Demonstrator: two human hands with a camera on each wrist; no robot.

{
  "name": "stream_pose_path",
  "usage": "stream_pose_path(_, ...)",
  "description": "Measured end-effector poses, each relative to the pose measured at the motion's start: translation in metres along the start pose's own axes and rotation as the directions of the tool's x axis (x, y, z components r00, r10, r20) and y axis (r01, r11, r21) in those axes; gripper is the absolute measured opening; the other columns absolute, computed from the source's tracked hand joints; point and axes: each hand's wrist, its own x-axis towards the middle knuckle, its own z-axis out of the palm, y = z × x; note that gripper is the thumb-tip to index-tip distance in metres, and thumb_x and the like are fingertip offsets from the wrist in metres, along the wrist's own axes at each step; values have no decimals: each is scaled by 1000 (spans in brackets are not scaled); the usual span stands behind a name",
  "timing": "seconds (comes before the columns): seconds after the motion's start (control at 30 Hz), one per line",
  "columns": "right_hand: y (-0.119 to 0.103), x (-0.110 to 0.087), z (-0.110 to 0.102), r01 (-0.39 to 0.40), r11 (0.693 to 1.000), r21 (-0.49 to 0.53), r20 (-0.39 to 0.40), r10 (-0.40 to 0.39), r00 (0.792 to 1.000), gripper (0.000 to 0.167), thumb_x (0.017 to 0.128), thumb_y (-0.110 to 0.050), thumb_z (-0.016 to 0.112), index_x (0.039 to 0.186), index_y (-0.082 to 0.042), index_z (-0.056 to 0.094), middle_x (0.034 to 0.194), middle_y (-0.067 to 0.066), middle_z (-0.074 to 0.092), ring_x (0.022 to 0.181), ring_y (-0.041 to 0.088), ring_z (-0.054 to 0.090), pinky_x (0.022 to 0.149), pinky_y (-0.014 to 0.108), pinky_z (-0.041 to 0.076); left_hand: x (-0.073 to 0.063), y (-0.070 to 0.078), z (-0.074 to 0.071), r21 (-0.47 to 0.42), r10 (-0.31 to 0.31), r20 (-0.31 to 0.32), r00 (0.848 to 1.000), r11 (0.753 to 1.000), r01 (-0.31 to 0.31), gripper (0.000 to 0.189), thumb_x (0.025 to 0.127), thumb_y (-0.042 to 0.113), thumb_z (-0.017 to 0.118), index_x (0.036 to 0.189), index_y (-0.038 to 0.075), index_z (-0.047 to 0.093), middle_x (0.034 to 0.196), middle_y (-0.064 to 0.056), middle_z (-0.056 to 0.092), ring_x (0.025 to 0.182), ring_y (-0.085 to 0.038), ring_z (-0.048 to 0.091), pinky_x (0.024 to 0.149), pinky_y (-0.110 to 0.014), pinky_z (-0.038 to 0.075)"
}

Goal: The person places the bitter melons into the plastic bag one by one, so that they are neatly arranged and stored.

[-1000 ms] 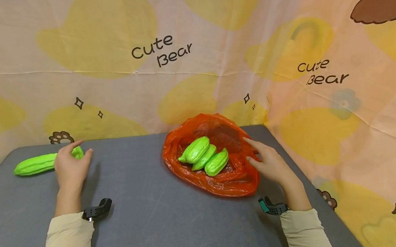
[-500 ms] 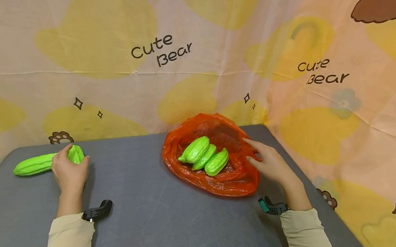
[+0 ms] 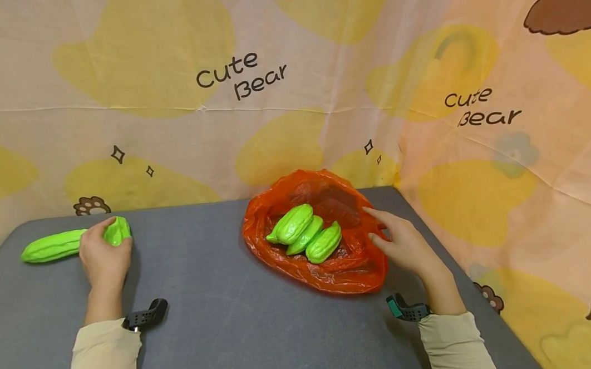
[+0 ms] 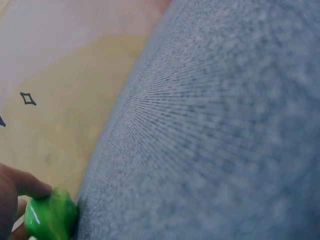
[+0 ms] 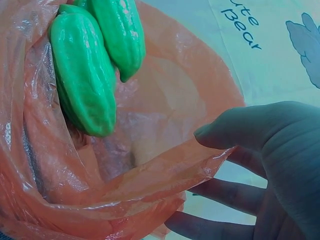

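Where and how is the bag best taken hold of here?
Likely by the right side of the bag's rim, coming from the right and pinching it from inside and outside. The mouth gapes, and that thin edge lies clear of the gourds, so it should pinch without touching them. The right grip holds it there.

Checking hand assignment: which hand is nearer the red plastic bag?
Right: the right hand pinches the red plastic bag at its edge; the left hand is apart, off to the bag's left, holding a green gourd.
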Motion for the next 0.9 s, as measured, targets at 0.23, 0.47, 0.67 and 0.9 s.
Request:
stream_pose_path(0.23,1,0,1,-6,1000,11,5,6,1000,55,96,-6,65,149,-8,50,145,19,58,120,40,63,97,57,54,1,5,0,17,98,129,987,995,-101,54,84,-3,64,138,-2,59,143,-32,51,138,-50,41,117,-60,30)
stream_pose_path(0.47,1,0,1,-10,1000,9,7,10,1000,56,96,-7,65,149,-9,50,145,18,58,117,39,64,94,57,54,0,7,3,52,165,239,957,982,-182,53,86,1,66,138,-2,58,145,-35,48,137,-54,40,113,-66,30)
stream_pose_path(0.67,1,-1,2,-12,1000,15,9,12,1000,56,96,-7,65,150,-10,49,146,17,58,117,39,64,93,56,55,-1,8,5,44,240,291,926,964,-263,49,85,0,68,134,-1,61,140,-36,51,130,-57,45,106,-67,35)
stream_pose_path(0.9,0,-1,1,-10,1000,7,15,10,1000,56,96,-7,65,150,-10,49,146,17,57,118,40,64,95,57,54,-3,13,7,19,266,384,884,955,-296,48,86,4,72,133,2,62,143,-35,49,131,-58,45,102,-70,38)
